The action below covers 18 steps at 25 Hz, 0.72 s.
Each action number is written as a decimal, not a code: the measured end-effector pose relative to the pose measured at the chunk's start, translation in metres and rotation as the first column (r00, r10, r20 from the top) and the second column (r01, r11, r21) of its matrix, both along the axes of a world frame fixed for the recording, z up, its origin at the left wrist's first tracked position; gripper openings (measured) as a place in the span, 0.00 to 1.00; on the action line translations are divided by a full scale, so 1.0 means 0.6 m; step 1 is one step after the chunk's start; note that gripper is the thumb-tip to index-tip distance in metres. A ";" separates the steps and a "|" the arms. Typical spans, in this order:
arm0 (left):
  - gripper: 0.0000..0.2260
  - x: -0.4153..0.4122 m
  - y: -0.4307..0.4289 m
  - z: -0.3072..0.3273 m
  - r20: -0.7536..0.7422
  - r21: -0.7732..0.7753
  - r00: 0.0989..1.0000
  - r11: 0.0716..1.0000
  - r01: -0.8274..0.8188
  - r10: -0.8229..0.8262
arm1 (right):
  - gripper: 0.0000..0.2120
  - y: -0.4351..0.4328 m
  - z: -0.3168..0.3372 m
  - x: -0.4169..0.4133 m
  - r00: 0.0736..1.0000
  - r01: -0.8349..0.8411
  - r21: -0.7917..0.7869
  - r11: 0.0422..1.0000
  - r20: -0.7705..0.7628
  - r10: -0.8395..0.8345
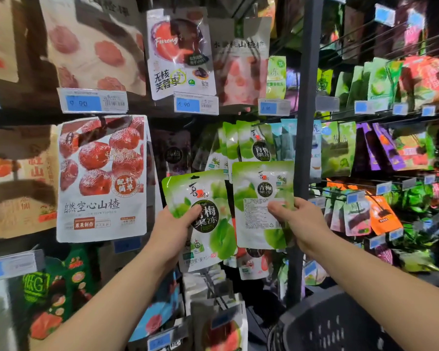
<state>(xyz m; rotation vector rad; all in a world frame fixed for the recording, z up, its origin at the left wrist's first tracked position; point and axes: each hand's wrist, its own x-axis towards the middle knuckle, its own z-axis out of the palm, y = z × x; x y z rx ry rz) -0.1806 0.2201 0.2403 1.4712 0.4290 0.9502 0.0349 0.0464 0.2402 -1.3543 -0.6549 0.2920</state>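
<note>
Backdrop: a shop wall of hooks and shelves packed with hanging snack bags fills my whole view, from near left to far right.
Hawthorn bag (102, 178): the biggest pack I see, white with red fruit, hanging left of both hands and just beside the left pouch.
Basket (325, 323): dark and perforated, low at the near right, under the right forearm.
Post (305, 110): a dark upright running top to bottom, right of centre, behind the right pouch's right edge.
Left pouch (213, 198): a green plum-jelly pack, front face toward me, slightly tilted, held up at centre in front of the lower hooks.
Right pouch (261, 188): same green design with a printed label panel, upright, just right of the left pouch. I cannot tell whether their edges touch.
Hooked row (249, 143): more of the same green pouches hang just above and behind the two held.
Left hand (174, 225): grips the left pouch at its left edge, thumb across the front, fingers hidden behind.
Right hand (297, 219): pinches the right pouch at its right edge, thumb on the label panel.
Price tag (93, 100): blue and white, above the hawthorn bag.
</note>
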 end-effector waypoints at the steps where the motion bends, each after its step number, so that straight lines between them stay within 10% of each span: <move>1: 0.10 0.004 0.005 -0.001 0.002 -0.002 1.000 1.000 -0.022 0.022 | 0.10 0.001 0.001 0.003 1.000 0.001 -0.002 1.000 0.011 -0.001; 11: 0.09 0.044 -0.048 -0.032 -0.022 0.232 0.964 0.939 -0.253 0.265 | 0.11 0.068 0.004 -0.121 0.940 0.113 -0.103 0.988 0.334 -0.073; 18: 0.10 0.028 -0.046 -0.031 0.042 0.120 0.978 0.970 -0.210 0.206 | 0.13 0.059 -0.001 -0.131 0.927 -0.291 -0.185 0.938 0.187 0.325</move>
